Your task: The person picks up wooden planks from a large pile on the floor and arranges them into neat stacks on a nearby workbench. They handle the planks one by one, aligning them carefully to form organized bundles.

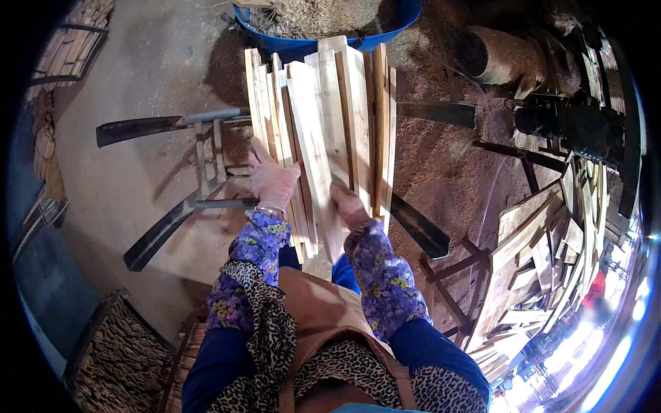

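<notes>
A row of long, pale wooden strips [355, 103] lies side by side in front of me, lengthwise away from my body, on a dark metal stand [155, 126]. My left hand [272, 182], in a pinkish glove, lies flat over the left strips, thumb apart from the fingers. In the middle, one wide wooden strip [310, 124] rests slightly aslant on top of the others. My right hand [350, 206], gloved too, grips this strip's right edge near its blurred near end. The fingertips beneath are partly hidden.
Beyond the strips stands a blue tub [292, 49] of sawdust-like material. A rusty cylinder [506, 58] lies at the far right. Nearer on the right is a large pile of wood pieces [527, 255]. The stand's splayed legs [423, 227] jut out on both sides.
</notes>
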Motion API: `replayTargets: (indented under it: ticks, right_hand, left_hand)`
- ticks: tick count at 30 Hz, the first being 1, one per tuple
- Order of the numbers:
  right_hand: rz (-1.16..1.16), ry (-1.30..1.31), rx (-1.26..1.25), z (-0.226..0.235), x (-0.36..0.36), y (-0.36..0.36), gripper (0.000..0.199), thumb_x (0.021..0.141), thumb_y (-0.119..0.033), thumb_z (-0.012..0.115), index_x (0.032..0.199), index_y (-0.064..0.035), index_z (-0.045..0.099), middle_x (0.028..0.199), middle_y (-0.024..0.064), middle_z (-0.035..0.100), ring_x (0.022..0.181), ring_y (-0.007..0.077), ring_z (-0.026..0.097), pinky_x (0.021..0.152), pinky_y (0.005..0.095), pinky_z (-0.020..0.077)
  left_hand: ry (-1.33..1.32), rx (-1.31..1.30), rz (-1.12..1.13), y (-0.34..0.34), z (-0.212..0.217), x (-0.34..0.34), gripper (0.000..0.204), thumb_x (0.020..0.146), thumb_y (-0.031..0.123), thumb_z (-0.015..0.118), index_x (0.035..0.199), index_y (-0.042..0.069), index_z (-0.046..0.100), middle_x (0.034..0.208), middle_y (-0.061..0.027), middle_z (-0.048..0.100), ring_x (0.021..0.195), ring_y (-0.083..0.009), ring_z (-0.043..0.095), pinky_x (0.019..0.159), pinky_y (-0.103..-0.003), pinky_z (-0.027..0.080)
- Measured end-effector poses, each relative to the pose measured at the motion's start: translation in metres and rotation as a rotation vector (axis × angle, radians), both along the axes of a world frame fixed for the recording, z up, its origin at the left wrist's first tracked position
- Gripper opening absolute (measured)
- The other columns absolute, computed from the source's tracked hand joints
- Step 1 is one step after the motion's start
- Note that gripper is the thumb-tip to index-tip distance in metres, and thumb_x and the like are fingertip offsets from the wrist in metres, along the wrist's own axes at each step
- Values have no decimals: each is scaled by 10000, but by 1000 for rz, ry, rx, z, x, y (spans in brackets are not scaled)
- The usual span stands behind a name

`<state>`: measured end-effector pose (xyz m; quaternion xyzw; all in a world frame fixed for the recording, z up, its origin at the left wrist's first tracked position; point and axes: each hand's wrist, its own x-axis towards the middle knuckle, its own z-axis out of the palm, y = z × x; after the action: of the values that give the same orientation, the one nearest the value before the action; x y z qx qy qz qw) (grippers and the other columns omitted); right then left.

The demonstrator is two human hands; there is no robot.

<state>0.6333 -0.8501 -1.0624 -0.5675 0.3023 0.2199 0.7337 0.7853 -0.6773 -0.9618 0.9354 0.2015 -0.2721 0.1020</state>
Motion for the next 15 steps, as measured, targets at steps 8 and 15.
replayTargets:
  ticks: [8,15]
  right_hand:
    - [275,-115,-722,74,52,59,466,1011,-91,513,1470,-117,586,1326,250,679,1246,426,642,1046,479,528]
    - [442,-127,-1141,102,48,39,676,991,-320,645,1577,-60,429,1550,267,493,1393,457,509,1106,502,496]
  left_hand:
    - [-81,-153,-6,2,6,-8,1315,775,628,844,1705,99,79,1738,-249,126,1559,-436,275,1223,-543,352]
    - [-107,-30,-100,-17,11,-20,1305,733,681,844,1695,117,165,1735,-263,93,1600,-453,139,1235,-601,282]
